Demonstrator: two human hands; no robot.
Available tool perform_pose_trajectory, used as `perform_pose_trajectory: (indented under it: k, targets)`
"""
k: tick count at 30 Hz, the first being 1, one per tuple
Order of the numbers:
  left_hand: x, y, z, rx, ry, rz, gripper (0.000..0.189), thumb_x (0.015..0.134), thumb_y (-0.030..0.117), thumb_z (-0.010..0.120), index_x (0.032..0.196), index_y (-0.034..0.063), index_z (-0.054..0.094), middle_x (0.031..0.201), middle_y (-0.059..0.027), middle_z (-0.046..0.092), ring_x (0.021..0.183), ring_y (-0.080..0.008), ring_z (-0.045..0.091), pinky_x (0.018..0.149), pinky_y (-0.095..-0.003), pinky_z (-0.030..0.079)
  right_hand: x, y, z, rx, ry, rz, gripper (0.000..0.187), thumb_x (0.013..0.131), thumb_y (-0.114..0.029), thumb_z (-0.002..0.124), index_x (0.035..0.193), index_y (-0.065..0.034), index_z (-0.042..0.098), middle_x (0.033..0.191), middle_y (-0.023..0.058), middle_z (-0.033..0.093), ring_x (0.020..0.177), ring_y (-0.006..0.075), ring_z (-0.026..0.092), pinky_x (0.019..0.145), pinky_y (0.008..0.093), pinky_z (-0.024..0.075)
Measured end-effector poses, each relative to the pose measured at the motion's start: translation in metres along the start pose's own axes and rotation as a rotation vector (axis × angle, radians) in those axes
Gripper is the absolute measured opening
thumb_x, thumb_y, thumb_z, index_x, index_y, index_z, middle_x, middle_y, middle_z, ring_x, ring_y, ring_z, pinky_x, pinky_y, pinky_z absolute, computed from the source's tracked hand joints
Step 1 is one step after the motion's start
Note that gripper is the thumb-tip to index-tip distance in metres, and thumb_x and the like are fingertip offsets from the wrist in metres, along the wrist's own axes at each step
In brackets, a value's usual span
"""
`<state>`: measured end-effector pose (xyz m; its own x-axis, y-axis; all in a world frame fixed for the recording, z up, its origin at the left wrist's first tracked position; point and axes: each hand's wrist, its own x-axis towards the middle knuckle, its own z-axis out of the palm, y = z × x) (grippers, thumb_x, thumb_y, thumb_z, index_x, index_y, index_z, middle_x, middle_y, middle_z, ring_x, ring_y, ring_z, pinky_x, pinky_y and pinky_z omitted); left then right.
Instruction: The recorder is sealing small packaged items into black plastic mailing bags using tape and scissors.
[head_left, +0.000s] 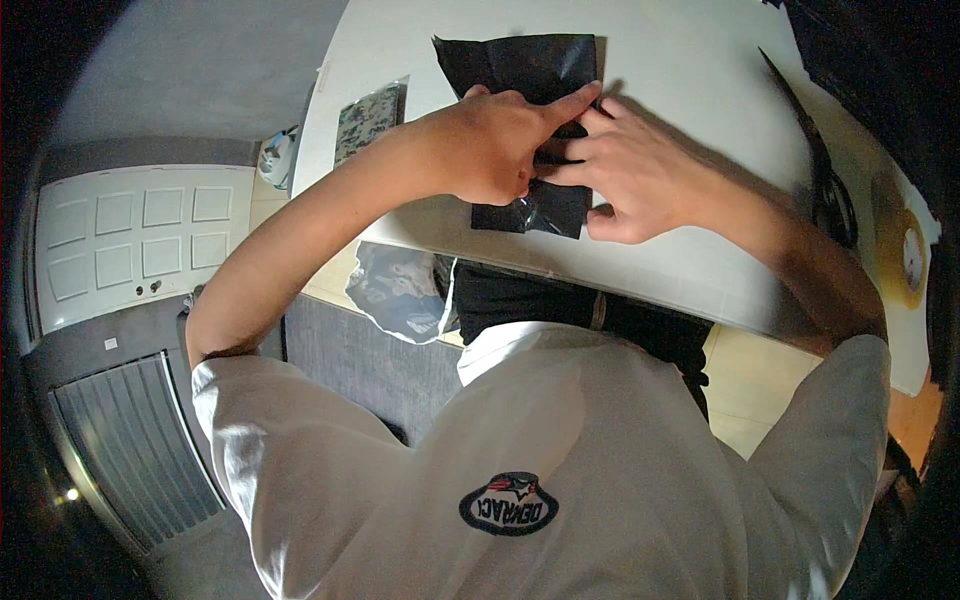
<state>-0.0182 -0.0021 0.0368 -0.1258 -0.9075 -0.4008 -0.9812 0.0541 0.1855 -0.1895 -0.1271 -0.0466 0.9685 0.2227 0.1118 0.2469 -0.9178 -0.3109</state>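
Observation:
A black sheet of plastic or fabric (525, 61) lies on the white table (690, 82), its far end flared and its near end narrower. Across its middle reaches my left hand (495, 146), index finger stretched to the sheet's right edge and the other fingers curled; whether they pinch anything is hidden. My right hand (637, 172) rests at the right edge with fingers spread, some fingertips tucked beside or under my left hand. A shiny clear strip of plastic or tape (531, 216) glints on the near end of the sheet.
A camouflage-patterned flat packet (369, 116) lies left of the sheet. Black-handled scissors (821, 165) and a yellowish tape roll (911, 259) are on the right. A clear plastic bag (405, 292) hangs below the table's near edge (570, 279). A white panelled door (142, 240) stands left.

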Motion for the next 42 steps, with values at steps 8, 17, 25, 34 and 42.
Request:
perform_pose_trajectory:
  k: [8,17,25,34,42]
  targets:
    - [-0.001,0.006,-0.002,-0.013,-0.040,0.029,0.111,0.076,-0.003,0.068,0.171,0.0097,0.013,0.081,-0.0100,0.076,0.083,-0.0313,0.076,0.092,-0.0455,0.053,-0.003,0.000,0.004,-0.056,0.003,-0.017,0.060,0.074,-0.034,0.074,0.130,-0.0114,0.073,0.108,0.0109,0.071,0.114,0.0367,0.057,0.106,0.0518,0.0405]
    - [-0.013,0.003,0.006,0.022,0.105,0.171,0.109,0.077,-0.001,0.070,0.171,0.0114,0.017,0.080,-0.0064,0.075,0.083,-0.0278,0.074,0.094,-0.0419,0.048,-0.001,-0.004,0.001,-0.025,-0.013,0.019,0.056,0.072,-0.034,0.075,0.122,-0.0073,0.074,0.106,0.0132,0.072,0.107,0.0383,0.063,0.102,0.0523,0.0446]
    - [-0.012,0.004,0.005,-0.006,0.038,0.114,0.108,0.076,-0.001,0.072,0.170,0.0130,0.020,0.081,-0.0031,0.074,0.090,-0.0249,0.074,0.095,-0.0419,0.047,-0.002,-0.004,0.004,-0.040,0.039,0.014,0.048,0.070,-0.033,0.074,0.111,-0.0077,0.076,0.101,0.0132,0.073,0.103,0.0377,0.066,0.096,0.0522,0.0472]
    - [-0.021,0.003,0.004,-0.091,0.063,0.172,0.100,0.072,0.001,0.074,0.163,0.0174,0.034,0.079,0.0010,0.072,0.090,-0.0235,0.074,0.094,-0.0410,0.044,0.000,-0.002,0.003,-0.008,-0.038,0.021,0.046,0.069,-0.033,0.073,0.108,-0.0087,0.077,0.095,0.0134,0.073,0.100,0.0361,0.068,0.097,0.0525,0.0478]
    - [-0.033,-0.001,0.002,0.105,0.205,0.213,0.072,0.075,0.010,0.078,0.144,0.0183,0.058,0.080,0.0029,0.072,0.102,-0.0232,0.068,0.096,-0.0426,0.044,-0.001,0.000,0.011,-0.065,0.121,-0.039,0.052,0.070,-0.033,0.074,0.115,-0.0081,0.076,0.115,0.0145,0.070,0.129,0.0425,0.053,0.108,0.0576,0.0423]
